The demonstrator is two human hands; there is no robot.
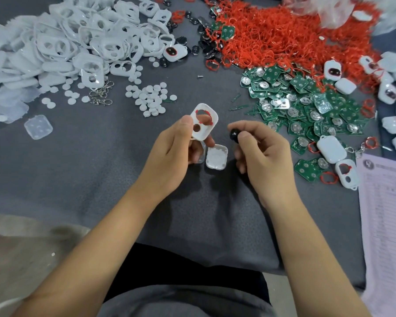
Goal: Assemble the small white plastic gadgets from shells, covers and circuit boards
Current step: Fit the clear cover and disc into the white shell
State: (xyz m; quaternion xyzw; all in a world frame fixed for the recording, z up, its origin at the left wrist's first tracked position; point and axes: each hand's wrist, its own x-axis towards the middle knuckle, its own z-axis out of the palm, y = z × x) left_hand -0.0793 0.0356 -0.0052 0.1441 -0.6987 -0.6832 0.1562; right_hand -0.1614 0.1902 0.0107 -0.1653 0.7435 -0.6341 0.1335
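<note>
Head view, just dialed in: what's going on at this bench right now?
A person is mid-assembly at a grey table. The left hand holds up a white cover with a red ring already seated in its opening. The right hand pinches a small black button beside it, not yet fitted. A white shell lies on the table between the hands. Piles of covers, red rings and green boards lie beyond.

We see two bare forearms, no sleeves reaching wrists. Left hand [169, 154] and right hand [263, 154] bare: no gloves, no rings, no watch or bands. We note black garment over torso, grey fabric over lap below it.
</note>
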